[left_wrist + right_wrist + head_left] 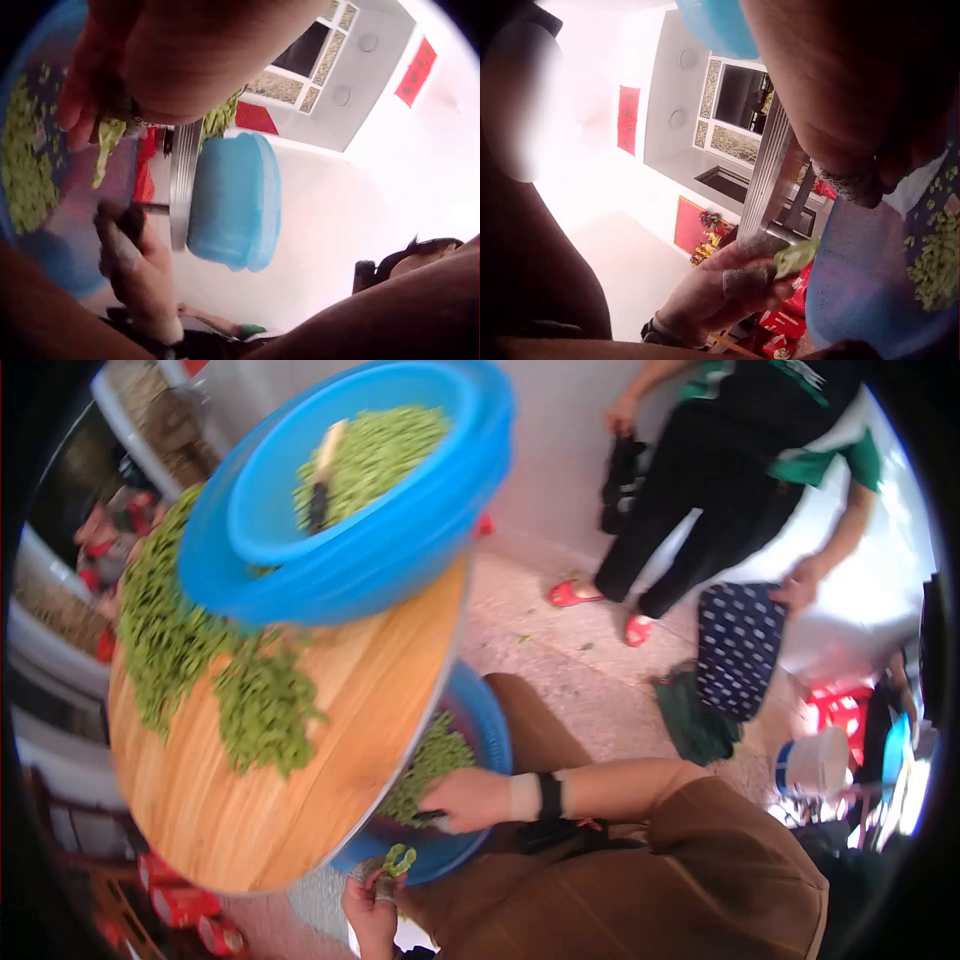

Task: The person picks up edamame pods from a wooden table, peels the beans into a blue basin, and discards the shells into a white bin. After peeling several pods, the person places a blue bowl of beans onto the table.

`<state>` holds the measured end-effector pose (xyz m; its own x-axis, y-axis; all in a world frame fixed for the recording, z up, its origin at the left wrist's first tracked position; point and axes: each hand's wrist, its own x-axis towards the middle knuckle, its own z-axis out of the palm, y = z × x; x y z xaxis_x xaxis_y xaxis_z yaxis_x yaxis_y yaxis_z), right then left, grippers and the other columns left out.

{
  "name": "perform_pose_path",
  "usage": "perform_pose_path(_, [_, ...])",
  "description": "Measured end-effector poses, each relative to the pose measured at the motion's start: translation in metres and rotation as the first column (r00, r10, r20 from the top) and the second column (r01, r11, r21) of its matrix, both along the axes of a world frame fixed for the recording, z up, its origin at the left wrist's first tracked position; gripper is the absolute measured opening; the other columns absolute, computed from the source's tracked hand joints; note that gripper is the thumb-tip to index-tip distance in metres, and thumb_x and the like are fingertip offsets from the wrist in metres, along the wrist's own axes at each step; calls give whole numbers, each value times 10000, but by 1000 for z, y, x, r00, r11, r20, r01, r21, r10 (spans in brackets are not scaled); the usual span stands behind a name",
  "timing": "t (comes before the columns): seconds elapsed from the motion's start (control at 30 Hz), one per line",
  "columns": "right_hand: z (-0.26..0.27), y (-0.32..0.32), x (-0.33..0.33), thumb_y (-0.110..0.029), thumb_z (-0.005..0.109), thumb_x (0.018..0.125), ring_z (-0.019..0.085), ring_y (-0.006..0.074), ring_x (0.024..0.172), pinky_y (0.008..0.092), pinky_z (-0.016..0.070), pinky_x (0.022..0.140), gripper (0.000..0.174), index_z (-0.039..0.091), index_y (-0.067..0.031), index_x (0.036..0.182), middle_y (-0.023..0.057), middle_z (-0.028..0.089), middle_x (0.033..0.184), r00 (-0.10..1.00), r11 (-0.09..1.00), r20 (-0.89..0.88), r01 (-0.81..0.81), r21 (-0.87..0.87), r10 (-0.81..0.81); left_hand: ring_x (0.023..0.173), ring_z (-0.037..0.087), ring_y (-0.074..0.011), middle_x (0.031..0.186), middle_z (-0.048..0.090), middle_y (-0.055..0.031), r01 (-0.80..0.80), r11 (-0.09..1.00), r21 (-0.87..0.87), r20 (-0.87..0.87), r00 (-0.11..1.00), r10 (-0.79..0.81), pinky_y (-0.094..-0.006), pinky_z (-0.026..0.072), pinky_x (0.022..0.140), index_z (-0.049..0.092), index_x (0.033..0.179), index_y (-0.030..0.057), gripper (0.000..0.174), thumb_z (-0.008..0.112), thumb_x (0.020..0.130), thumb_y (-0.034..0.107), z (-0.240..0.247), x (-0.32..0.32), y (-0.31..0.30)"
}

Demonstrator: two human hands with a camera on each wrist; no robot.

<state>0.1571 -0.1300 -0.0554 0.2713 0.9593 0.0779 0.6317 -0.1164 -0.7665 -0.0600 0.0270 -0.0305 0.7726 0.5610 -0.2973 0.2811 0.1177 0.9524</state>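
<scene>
My left hand (pixel 370 912) pinches a curled green pod (pixel 400 859) near the basin's lower edge, with grey coverings round some fingers. Over the blue basin (pixel 497 725), my right hand (pixel 470 800) grips a small dark object (pixel 132 222); its kind I cannot tell. Small green pieces (pixel 430 768) lie in the basin. In the right wrist view, the same pod (pixel 793 259) sticks out from my left fingertips. A grey covering (pixel 120 247) wraps a finger of my right hand in the left wrist view.
A round wooden table (pixel 380 720) overhangs the basin, bearing heaped green pods (pixel 265 705) and stacked blue bowls (pixel 340 585). A dark-and-wooden tool (pixel 322 480) lies in the top bowl. Another person (pixel 700 490) stands beyond, holding patterned cloth (pixel 740 645). A white bucket (pixel 815 762) stands right.
</scene>
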Motion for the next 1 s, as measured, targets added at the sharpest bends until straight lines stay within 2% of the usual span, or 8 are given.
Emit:
perform_pose_path(0.07, [2,-3,8,-196,573,751,604,363,802,424,502,713,207,612,-54,896,144,607,902,1000,999,17,-5,34,4,748,667,-227,951,647,-165,156,868,472,-216,975,-57,-298,539,642,574,1009,-27,219,469,828,-92,3,-41,20])
perform_pose_path(0.13, [1,-3,12,-240,610,754,601,360,793,429,499,690,229,622,-64,901,145,602,865,1000,999,6,13,40,-13,801,652,-317,988,630,-212,398,579,711,-522,851,56,-348,518,709,655,899,33,205,572,727,-44,12,-74,30])
perform_pose_path(0.23, [7,-4,17,-236,641,747,589,367,765,438,484,650,216,619,-58,868,158,591,811,998,998,26,-63,-9,63,862,615,-368,1010,613,-212,670,553,496,-854,490,174,-422,504,726,665,954,68,268,687,688,94,50,-85,16])
perform_pose_path(0.33, [19,-3,16,-191,632,730,578,374,744,448,472,646,187,592,-39,832,171,580,777,989,986,8,-147,-77,148,804,605,-349,925,620,-155,378,582,720,-445,895,-31,-408,500,689,616,963,59,228,658,744,107,85,-42,18])
perform_pose_path(0.43, [25,-4,10,-142,614,710,572,377,735,453,467,656,163,567,-22,811,181,572,763,988,982,37,-142,-123,147,792,605,-337,898,618,-136,223,565,794,-241,970,-45,-405,497,684,610,991,67,225,638,768,82,124,19,11])
perform_pose_path(0.67, [38,-23,12,-114,605,699,571,380,749,444,469,669,163,565,-9,818,189,571,761,998,987,31,-54,-154,60,839,599,-348,999,597,-165,-4,83,997,3,1000,10,-401,500,693,595,1014,44,264,590,750,28,115,139,49])
perform_pose_path(0.9, [39,-35,18,-131,607,730,573,378,752,440,469,668,171,583,-14,853,188,583,782,1000,990,2,-20,-142,20,768,587,-314,853,540,-127,135,104,985,-149,979,139,-408,491,640,590,907,41,170,556,741,38,103,156,64])
perform_pose_path(1.0, [38,-34,21,-138,610,733,575,375,757,440,467,665,174,579,-12,849,190,581,777,999,990,-22,-44,-134,41,772,587,-314,862,555,-129,36,155,987,-57,989,137,-405,490,630,591,879,44,182,588,700,14,104,150,63])
